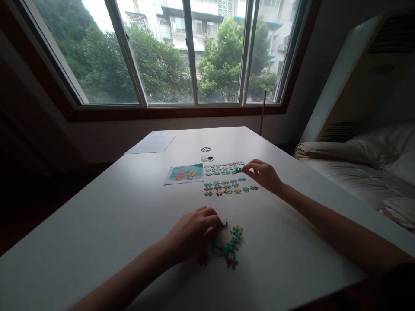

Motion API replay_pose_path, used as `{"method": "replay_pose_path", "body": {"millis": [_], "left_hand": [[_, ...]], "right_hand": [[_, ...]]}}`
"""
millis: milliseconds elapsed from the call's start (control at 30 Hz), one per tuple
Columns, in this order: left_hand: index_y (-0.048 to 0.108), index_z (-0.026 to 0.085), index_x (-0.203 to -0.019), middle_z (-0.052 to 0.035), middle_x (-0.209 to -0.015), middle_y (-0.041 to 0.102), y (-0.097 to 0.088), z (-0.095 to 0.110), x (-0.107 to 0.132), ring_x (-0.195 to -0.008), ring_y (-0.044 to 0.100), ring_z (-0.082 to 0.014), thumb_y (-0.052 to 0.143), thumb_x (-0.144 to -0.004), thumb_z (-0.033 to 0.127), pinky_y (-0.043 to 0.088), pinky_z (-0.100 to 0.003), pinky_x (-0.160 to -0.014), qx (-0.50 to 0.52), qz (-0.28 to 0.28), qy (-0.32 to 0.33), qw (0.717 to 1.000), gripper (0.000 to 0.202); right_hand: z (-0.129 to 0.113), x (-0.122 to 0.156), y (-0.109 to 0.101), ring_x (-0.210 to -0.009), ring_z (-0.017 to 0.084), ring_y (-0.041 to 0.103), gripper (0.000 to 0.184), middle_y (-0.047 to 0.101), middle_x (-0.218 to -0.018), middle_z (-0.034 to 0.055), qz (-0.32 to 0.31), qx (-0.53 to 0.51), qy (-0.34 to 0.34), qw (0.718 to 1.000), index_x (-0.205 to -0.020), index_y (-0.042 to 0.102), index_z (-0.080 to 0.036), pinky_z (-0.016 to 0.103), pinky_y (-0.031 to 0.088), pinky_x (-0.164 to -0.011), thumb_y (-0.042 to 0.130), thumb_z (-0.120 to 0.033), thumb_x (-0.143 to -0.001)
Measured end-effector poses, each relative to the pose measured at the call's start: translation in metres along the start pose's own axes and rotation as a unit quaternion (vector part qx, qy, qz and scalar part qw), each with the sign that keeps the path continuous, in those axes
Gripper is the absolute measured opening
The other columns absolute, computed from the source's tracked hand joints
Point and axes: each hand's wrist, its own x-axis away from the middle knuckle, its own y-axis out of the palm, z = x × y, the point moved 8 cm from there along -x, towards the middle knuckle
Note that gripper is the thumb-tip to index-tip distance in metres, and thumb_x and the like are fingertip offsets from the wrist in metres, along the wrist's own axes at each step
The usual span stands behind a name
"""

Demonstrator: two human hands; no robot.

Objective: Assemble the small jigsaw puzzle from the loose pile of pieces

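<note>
My right hand [263,175] reaches over the far part of the table, thumb and forefinger pinching a green puzzle piece [239,170] at the right end of the upper rows of pieces [222,172]. Nearer to me, my left hand [196,229] is curled beside a loose pile of puzzle pieces [230,248], partly covering it. A pale brown puzzle piece [225,223] shows at its fingertips. Between the hands lie lower rows of green, pink and yellow pieces [223,188]. A picture sheet [185,173] with colourful cartoon figures lies just left of the rows.
The white table [123,220] stands before a wide window [191,56]. Papers [152,142] lie at its far left corner. Two round marks or discs [207,158] sit beyond the rows. A pale sofa [353,168] stands at the right.
</note>
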Motion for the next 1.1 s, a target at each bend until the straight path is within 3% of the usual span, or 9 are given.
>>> {"method": "replay_pose_path", "body": {"millis": [267, 433, 600, 700, 800, 933, 1100], "left_hand": [[0.058, 0.023, -0.095, -0.0034, -0.098, 0.058, -0.008, -0.014, 0.003, -0.086, 0.055, -0.0171, 0.049, -0.081, 0.019, 0.044, -0.027, -0.072, -0.011, -0.012, -0.011, 1.000, 0.017], [0.058, 0.022, -0.095, -0.0042, -0.098, 0.058, -0.008, -0.013, 0.004, -0.085, 0.056, -0.0164, 0.050, -0.080, 0.019, 0.044, -0.025, -0.070, -0.001, -0.010, -0.013, 1.000, 0.017], [0.060, 0.021, -0.095, -0.0043, -0.093, 0.059, -0.012, -0.015, 0.007, -0.076, 0.055, -0.0134, 0.050, -0.079, 0.017, 0.044, -0.023, -0.067, 0.060, -0.001, -0.006, 0.998, 0.019], [0.063, 0.019, -0.089, -0.0036, -0.082, 0.060, -0.021, -0.023, 0.006, -0.065, 0.052, -0.0102, 0.051, -0.078, 0.018, 0.042, -0.021, -0.060, 0.136, 0.024, -0.015, 0.990, 0.017], [0.065, 0.016, -0.080, -0.0026, -0.072, 0.060, -0.029, -0.039, 0.004, -0.059, 0.049, -0.0096, 0.055, -0.076, 0.024, 0.040, -0.020, -0.057, 0.229, 0.056, -0.073, 0.969, 0.014], [0.065, 0.014, -0.080, -0.0028, -0.071, 0.063, -0.029, -0.057, 0.003, -0.061, 0.049, -0.0102, 0.063, -0.069, 0.028, 0.039, -0.021, -0.057, 0.385, 0.097, -0.181, 0.900, 0.017], [0.067, 0.014, -0.082, 0.0006, -0.063, 0.057, -0.016, -0.055, 0.005, -0.048, 0.034, -0.0047, 0.068, -0.064, 0.032, 0.026, -0.018, -0.045, 0.492, 0.131, -0.264, 0.819, 0.025]], "right_hand": [[0.058, -0.025, 0.053, -0.062, 0.012, 0.053, 0.017, 0.062, -0.080, 0.0036, -0.116, 0.024, 0.095, 0.988, -0.079, 0.066, -0.019, 0.023, 0.041, -0.061, 0.055, -0.031, -0.076], [0.068, -0.026, 0.060, -0.064, 0.012, 0.053, 0.016, 0.063, -0.080, 0.0034, -0.131, 0.030, 0.102, 0.986, -0.080, 0.068, -0.020, 0.024, 0.041, -0.063, 0.056, -0.031, -0.075], [0.064, -0.030, 0.057, -0.063, 0.012, 0.053, 0.014, 0.063, -0.080, 0.0033, -0.136, 0.033, 0.099, 0.985, -0.077, 0.068, -0.020, 0.024, 0.040, -0.063, 0.058, -0.029, -0.073], [0.051, -0.034, 0.051, -0.061, 0.011, 0.052, 0.015, 0.062, -0.081, 0.0041, -0.128, 0.034, 0.096, 0.987, -0.078, 0.067, -0.019, 0.023, 0.040, -0.061, 0.055, -0.028, -0.075], [0.024, -0.033, 0.043, -0.057, 0.010, 0.051, 0.017, 0.061, -0.081, 0.0037, -0.109, 0.013, 0.072, 0.991, -0.080, 0.065, -0.018, 0.023, 0.040, -0.059, 0.052, -0.029, -0.078], [-0.032, -0.013, 0.032, -0.053, 0.008, 0.049, 0.015, 0.061, -0.082, 0.0022, -0.101, -0.046, -0.003, 0.994, -0.080, 0.063, -0.019, 0.022, 0.039, -0.055, 0.051, -0.028, -0.080], [-0.097, 0.025, 0.014, -0.067, 0.010, 0.055, 0.015, 0.063, -0.082, 0.0015, -0.103, -0.058, -0.126, 0.985, -0.081, 0.062, -0.022, 0.025, 0.038, -0.067, 0.048, -0.027, -0.083]]}}
